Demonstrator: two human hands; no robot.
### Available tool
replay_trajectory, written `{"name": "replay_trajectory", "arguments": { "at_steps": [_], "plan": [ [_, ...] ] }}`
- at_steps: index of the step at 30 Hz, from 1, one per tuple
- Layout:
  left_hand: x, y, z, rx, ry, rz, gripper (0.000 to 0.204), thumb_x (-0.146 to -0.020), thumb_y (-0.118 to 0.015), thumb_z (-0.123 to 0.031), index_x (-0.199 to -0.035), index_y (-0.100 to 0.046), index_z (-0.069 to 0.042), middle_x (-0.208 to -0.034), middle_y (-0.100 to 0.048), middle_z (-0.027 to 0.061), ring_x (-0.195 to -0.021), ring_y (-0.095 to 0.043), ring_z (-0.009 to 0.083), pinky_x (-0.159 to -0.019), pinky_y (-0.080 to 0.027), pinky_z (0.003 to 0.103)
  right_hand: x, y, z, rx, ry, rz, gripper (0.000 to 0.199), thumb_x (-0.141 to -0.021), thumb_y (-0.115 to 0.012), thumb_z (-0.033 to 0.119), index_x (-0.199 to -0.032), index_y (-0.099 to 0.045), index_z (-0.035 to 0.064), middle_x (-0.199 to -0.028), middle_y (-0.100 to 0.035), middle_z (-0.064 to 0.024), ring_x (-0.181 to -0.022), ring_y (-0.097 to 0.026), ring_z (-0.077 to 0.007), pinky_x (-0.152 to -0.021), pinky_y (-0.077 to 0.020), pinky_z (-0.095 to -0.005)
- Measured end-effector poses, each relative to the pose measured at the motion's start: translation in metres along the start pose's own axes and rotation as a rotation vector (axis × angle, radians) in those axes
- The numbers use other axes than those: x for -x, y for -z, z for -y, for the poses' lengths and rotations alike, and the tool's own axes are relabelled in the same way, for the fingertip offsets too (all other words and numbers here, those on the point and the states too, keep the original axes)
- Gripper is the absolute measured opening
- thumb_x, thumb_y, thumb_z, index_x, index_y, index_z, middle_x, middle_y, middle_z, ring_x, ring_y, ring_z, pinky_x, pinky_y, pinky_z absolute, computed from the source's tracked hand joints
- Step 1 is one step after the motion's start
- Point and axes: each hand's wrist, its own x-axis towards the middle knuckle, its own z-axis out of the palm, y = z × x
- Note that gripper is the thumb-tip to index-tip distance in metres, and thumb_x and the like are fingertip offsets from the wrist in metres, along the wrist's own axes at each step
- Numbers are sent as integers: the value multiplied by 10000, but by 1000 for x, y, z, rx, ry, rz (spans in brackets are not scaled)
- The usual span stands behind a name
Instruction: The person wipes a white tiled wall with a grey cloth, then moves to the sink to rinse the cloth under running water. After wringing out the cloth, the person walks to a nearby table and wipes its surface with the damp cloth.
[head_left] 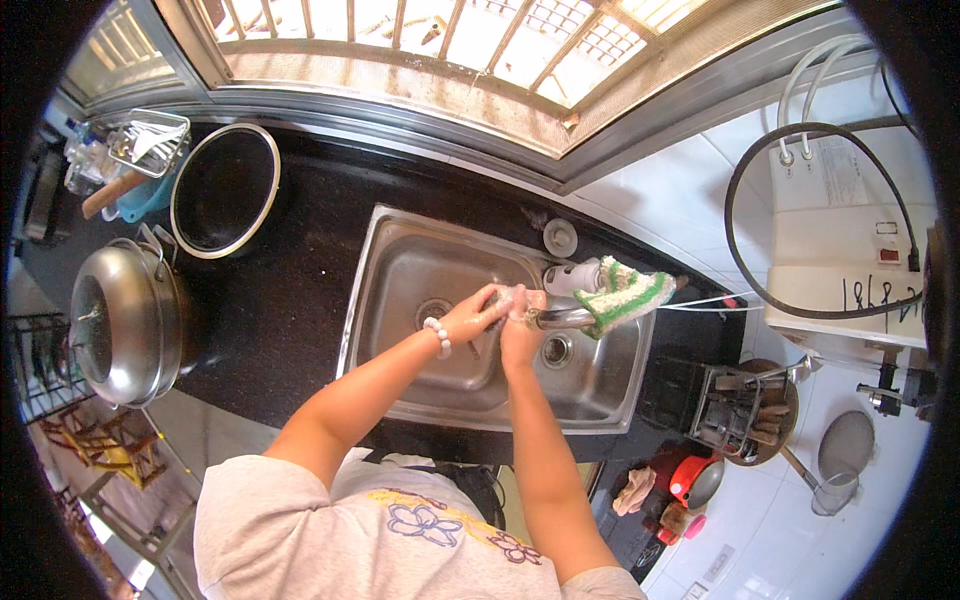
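Over the double steel sink (362, 330), my two hands meet at the end of the chrome faucet (568, 318). My left hand (476, 314), with a white bead bracelet (438, 337) at the wrist, reaches in from the left, its fingers curled against the right one. My right hand (518, 338) is upright just left of the spout, fingers bent and closed. Both look wet. Whatever lies between the fingers, if anything, is too small and blurred to name. A green and white cloth (628, 298) drapes over the faucet, beside a white cylinder (572, 278).
On the black counter (290, 310) to the left stand a lidded steel pot (125, 325) and a black round pan (225, 190) with a pale rim. A small white dish (560, 237) sits behind the sink. Right of it is a utensil rack (722, 405); a red pan (695, 480) lies nearer.
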Motion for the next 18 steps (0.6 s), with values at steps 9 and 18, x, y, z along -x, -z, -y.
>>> {"name": "replay_trajectory", "arguments": {
  "at_steps": [9,18],
  "plan": [
    [0,-10,-3,-333,-463,-245,301,-806,-582,-83,-1103,-570,-37,-1026,-626,156,-902,-624,321,-780,-494,380,-6,6,-19,-89,8,30,252,-927,-495,234,-1015,-505,-2,-1029,-521,-139,-950,-513,-256,-854,-402,-363],
    [-20,-14,-2,-767,-318,-342,301,-954,-373,-292,-918,-572,-70,-818,-599,174,-751,-572,362,-649,-454,403,27,-5,1,18,195,-72,323,-887,-590,234,-1013,-472,-39,-969,-496,-146,-916,-492,-253,-839,-393,-361]
  ]
}}
